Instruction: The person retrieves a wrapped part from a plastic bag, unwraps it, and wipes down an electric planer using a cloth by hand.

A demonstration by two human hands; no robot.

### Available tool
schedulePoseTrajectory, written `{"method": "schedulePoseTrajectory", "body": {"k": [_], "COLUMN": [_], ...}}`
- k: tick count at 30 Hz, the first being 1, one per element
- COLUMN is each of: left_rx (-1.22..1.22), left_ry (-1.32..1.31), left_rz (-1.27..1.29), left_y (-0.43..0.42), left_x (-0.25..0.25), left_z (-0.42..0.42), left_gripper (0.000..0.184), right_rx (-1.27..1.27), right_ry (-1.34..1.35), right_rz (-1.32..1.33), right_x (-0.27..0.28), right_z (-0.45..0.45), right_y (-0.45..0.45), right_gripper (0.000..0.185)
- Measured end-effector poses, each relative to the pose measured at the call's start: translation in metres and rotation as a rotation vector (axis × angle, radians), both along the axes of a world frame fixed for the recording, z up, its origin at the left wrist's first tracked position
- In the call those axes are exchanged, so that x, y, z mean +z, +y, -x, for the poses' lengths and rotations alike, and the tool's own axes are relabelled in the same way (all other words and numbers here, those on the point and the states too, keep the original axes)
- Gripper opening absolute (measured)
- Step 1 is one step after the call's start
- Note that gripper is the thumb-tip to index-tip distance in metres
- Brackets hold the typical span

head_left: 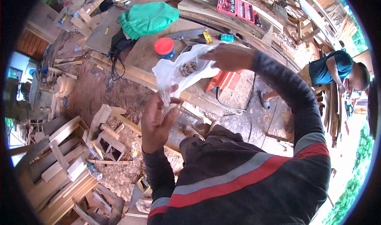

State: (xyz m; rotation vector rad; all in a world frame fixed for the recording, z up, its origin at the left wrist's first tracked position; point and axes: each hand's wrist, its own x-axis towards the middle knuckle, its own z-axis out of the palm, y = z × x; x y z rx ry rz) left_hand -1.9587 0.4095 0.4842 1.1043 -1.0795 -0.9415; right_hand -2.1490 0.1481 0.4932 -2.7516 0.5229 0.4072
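Observation:
My left hand [156, 121] is closed on the lower left edge of a white plastic bag [168, 76], fingers and thumb pinching it. At the bag's upper right end, my right hand [230, 56] grips the plastic. A small brown, speckled piece [188, 69] lies on the spread bag between the hands; what it is cannot be made out. Just behind the bag stands a dark blue tub with a red lid [164, 46]. A red-orange tool case or machine [224, 82] sits below my right forearm.
A green cloth [149, 18], a metal square [184, 33], a teal roll [226, 38] and an open red socket set [237, 8] lie on the bench. Wooden frames [109, 141] stand at the lower left. Another person [329, 70] bends over at the right.

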Motion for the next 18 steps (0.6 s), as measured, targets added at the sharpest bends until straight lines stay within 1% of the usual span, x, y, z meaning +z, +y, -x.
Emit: {"method": "schedulePoseTrajectory", "body": {"k": [1,2,3,5,6,7,9,10,11,13,14,15,16,17,18], "left_rx": [-0.025,-0.033,-0.034,0.003,-0.012,-0.021,0.42,0.38,0.365,0.335,0.314,0.281,0.176,0.081,-0.021], "left_ry": [-0.07,-0.04,-0.045,-0.293,-0.279,-0.286,-0.504,-0.667,-0.679,-0.85,-0.903,-0.955,-1.209,-1.125,-1.036], "left_rz": [-0.047,-0.128,-0.128,-0.085,-0.108,-0.112,-0.161,-0.239,-0.367,-0.644,-0.461,-0.278,-0.125,-0.04,0.036], "left_y": [0.004,0.011,0.017,0.027,0.034,0.037,0.039,0.044,0.038,0.003,-0.023,-0.051,-0.083,-0.116,-0.148], "left_x": [0.002,0.004,0.003,-0.002,-0.014,-0.028,-0.073,-0.122,-0.155,-0.185,-0.199,-0.207,-0.204,-0.2,-0.198], "left_z": [0.001,0.001,0.0,0.0,-0.003,0.002,0.003,-0.009,-0.009,-0.001,-0.005,-0.012,-0.019,-0.019,-0.02], "left_gripper": [0.05,0.054,0.054,0.059,0.076,0.076,0.092,0.105,0.113,0.122,0.125,0.127,0.12,0.109,0.099], "right_rx": [0.01,0.027,0.045,-0.063,-0.076,-0.087,-0.024,-0.058,-0.046,0.019,0.01,0.092,0.168,0.15,0.106], "right_ry": [0.026,-0.044,-0.113,-0.148,-0.225,-0.23,-0.344,-0.37,-0.363,-0.393,-0.395,-0.404,-0.405,-0.39,-0.412], "right_rz": [0.037,0.131,0.224,0.373,0.387,0.382,0.734,0.629,0.722,0.824,0.84,0.911,0.972,0.969,0.866], "right_x": [0.006,0.001,-0.007,-0.02,-0.031,-0.043,-0.062,-0.062,-0.067,-0.055,-0.044,-0.034,-0.031,-0.032,-0.034], "right_z": [0.015,0.036,0.053,0.068,0.074,0.079,0.081,0.082,0.084,0.074,0.067,0.06,0.053,0.044,0.034], "right_y": [0.009,0.018,0.029,0.049,0.051,0.045,0.021,0.01,0.0,-0.018,-0.029,-0.037,-0.039,-0.042,-0.045], "right_gripper": [0.071,0.076,0.082,0.089,0.09,0.09,0.084,0.057,0.054,0.06,0.06,0.061,0.062,0.062,0.062]}}
